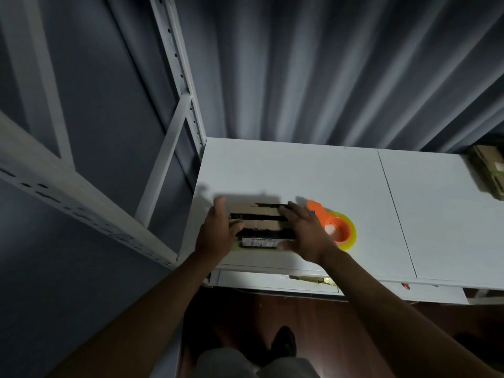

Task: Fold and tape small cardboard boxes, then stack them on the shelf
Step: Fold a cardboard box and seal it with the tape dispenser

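A small brown cardboard box [260,223] with black stripes and a label lies on the white table [313,175], near its front left corner. My left hand [216,231] grips the box's left end, thumb on top and fingers round the far side. My right hand [305,231] lies on the box's right end, fingers stretched across the top and thumb at the front edge. An orange tape dispenser [336,227] with a yellowish roll sits on the table just right of my right hand.
A white metal shelf frame [169,165] stands to the left of the table, against a grey wall. A grey curtain hangs behind the table. A stack of flat cardboard [489,170] lies at the far right edge. A drawer front sits under the table top.
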